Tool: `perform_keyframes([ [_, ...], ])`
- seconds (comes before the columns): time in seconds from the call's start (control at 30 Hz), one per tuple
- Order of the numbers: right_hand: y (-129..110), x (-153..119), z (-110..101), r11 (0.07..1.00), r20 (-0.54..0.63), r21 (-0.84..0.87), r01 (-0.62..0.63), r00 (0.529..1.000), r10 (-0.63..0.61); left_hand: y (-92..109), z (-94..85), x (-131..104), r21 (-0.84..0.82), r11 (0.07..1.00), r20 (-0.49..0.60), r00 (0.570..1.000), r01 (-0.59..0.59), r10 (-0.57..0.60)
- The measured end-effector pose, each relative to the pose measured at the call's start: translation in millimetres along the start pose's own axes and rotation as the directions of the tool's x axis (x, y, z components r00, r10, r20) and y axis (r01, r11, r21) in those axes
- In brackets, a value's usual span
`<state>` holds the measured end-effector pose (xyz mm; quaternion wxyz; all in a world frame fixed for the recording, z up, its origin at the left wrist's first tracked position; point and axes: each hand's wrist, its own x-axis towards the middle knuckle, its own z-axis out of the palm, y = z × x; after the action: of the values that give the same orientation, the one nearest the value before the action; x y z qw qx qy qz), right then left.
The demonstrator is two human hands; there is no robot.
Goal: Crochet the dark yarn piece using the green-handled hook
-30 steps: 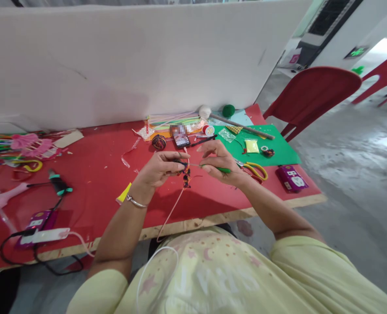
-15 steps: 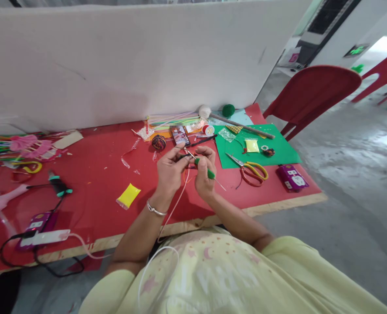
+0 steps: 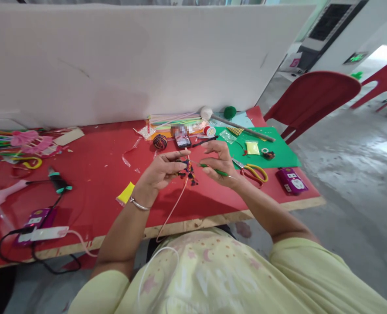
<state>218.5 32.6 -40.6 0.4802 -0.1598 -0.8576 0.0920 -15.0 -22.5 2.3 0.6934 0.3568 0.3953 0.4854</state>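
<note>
Red worktop (image 3: 98,174): person's L hand (image 3: 164,170) above ctr, betw. front & back edges, pinching multicol. yarn piece (image 3: 190,172), which hangs beside fingertips; R hand (image 3: 221,159), nearer worktop's R edge, pinching green-grip hook (image 3: 222,173), shaft twd. yarn.

- Red plastic chair (image 3: 316,98) beside the red-covered surface (image 3: 95,174)
- Purple boxy power socket (image 3: 290,181) at the surface's right end
- Square pale-yellow packet (image 3: 252,148) on a flat green sheet (image 3: 283,146)
- Slim black-and-teal tool (image 3: 59,182) at left
</note>
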Motion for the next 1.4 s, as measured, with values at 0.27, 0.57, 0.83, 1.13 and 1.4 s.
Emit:
perform_keyframes([
  [0.27,-7.4,15.3,-26.9,0.991,0.113,-0.039,0.131,0.986,-0.126,8.4,0.7,0.2,0.086,0.996,0.029,0.999,0.031,-0.033],
  [0.57,-26.1,-8.1,23.7,0.998,-0.339,0.027,-0.058,0.938,0.064,-17.9,27.1,6.1,-0.113,0.989,-0.023,0.996,-0.093,0.091],
  [0.83,-47.7,4.4,47.3,0.935,-0.387,0.215,-0.281,0.855,0.346,-14.9,29.4,7.2,-0.219,0.973,-0.014,0.998,-0.068,0.067],
  [1.13,-45.0,1.8,55.2,0.946,-0.469,0.164,-0.281,0.821,0.326,-20.8,37.8,11.0,-0.174,0.956,-0.171,0.963,-0.237,0.207],
  [1.4,-15.9,-12.4,55.1,0.977,-0.421,-0.070,-0.204,0.894,0.156,-16.3,35.8,10.0,-0.283,0.955,-0.111,0.992,-0.091,0.062],
])
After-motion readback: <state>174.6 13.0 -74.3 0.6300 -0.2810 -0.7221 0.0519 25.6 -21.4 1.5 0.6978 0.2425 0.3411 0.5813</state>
